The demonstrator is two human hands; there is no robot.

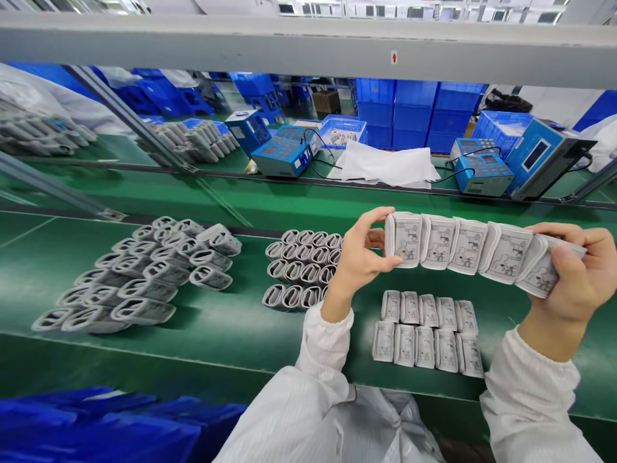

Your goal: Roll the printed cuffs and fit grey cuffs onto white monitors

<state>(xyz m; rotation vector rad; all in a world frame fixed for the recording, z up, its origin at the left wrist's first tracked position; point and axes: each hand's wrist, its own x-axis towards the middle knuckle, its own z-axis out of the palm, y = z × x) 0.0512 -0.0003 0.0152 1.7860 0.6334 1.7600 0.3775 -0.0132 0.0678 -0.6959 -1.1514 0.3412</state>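
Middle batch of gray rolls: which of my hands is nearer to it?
Left. Your left hand is just right of the middle batch, overlapping its edge in view; your right hand is farther right, at the right end of the held row.

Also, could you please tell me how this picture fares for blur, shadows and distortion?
Head view: the held row of folded pieces looks fairly sharp; head view, lower left: the blue items are smeared; head view, left: soft shadow lies beside the pile of rolled pieces, which looks stretched toward the edge.
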